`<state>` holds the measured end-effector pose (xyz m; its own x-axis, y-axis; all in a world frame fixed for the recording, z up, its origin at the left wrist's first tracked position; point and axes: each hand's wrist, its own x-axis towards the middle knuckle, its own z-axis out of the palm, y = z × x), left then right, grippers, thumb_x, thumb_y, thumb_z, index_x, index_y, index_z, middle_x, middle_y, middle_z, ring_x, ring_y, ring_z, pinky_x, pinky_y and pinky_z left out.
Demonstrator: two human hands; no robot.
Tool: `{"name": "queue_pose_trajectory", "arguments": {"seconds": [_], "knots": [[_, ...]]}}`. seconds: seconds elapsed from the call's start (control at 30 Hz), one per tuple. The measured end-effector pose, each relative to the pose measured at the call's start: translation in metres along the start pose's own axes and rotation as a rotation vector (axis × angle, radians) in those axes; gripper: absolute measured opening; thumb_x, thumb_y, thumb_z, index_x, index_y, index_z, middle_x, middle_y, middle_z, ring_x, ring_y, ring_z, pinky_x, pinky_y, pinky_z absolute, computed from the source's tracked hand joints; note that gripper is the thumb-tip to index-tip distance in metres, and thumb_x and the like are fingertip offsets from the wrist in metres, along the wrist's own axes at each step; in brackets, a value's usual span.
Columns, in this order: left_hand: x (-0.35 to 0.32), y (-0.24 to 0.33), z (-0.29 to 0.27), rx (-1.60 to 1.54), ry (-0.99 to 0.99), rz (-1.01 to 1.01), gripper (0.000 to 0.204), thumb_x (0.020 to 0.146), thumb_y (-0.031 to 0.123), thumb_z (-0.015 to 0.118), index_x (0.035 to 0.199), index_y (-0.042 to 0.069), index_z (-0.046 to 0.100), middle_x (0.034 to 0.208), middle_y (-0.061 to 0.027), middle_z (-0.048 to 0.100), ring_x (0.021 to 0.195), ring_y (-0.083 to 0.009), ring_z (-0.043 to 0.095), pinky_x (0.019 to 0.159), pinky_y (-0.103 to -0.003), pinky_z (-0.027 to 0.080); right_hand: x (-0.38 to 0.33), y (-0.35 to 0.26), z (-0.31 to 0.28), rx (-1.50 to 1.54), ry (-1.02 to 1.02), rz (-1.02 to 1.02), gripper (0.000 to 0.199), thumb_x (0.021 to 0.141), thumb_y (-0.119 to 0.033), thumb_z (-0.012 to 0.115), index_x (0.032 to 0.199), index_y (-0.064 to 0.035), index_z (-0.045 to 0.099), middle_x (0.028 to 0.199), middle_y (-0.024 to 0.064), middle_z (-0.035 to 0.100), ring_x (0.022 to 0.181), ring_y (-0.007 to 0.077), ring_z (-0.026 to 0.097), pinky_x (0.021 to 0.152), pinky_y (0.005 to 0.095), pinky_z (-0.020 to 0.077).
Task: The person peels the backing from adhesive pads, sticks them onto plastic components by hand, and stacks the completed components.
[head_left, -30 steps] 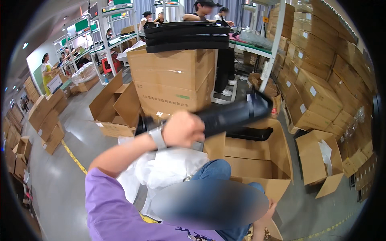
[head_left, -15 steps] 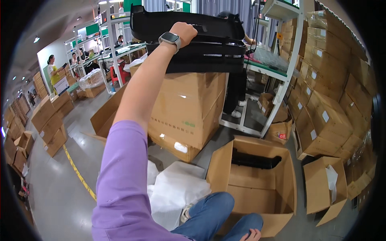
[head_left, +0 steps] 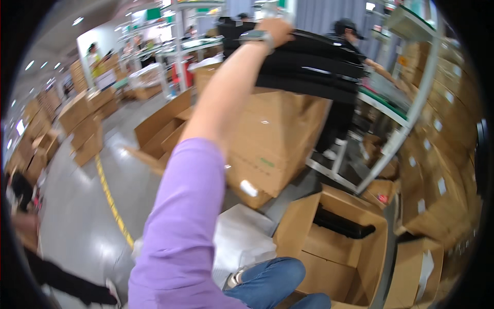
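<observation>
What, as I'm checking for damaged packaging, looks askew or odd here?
The large carton below the stacked black parts looks creased at upper right, unlike its flatter front; blur hides whether it's torn. White sheeting lies rumpled beside the open carton.

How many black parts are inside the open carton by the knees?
1 visible: a long black part along the inside of the open carton's far wall. Others may be hidden beneath it.
</observation>
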<state>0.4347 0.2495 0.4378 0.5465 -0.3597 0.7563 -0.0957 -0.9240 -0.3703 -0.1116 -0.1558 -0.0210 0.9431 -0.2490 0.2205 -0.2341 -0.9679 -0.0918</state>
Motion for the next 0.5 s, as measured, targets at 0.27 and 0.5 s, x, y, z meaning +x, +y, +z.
{"name": "queue_pose_trajectory", "arguments": {"seconds": [0.27,0.5], "knots": [[-0.015,0.004,-0.005,0.076,0.162,-0.115,0.019,0.081,0.031,0.067,0.090,0.014,0.071,0.090,-0.0106,0.069,0.088,-0.0280,0.067,0.075,-0.039,0.052,-0.006,-0.007,-0.006,0.236,0.153,0.061,0.025,0.076,-0.010,0.060,0.100,-0.0035,0.060,0.097,0.0213,0.056,0.092,0.0382,0.054,0.083,0.0445,0.0429],[-0.019,0.024,-0.005,0.092,0.110,-0.189,0.015,0.084,0.015,0.057,0.089,0.014,0.072,0.090,-0.0117,0.069,0.086,-0.0279,0.067,0.073,-0.038,0.053,-0.006,-0.006,-0.024,0.149,0.082,0.028,0.025,0.075,-0.009,0.060,0.100,-0.0036,0.060,0.096,0.0207,0.056,0.092,0.0370,0.054,0.083,0.0439,0.0426]]}}
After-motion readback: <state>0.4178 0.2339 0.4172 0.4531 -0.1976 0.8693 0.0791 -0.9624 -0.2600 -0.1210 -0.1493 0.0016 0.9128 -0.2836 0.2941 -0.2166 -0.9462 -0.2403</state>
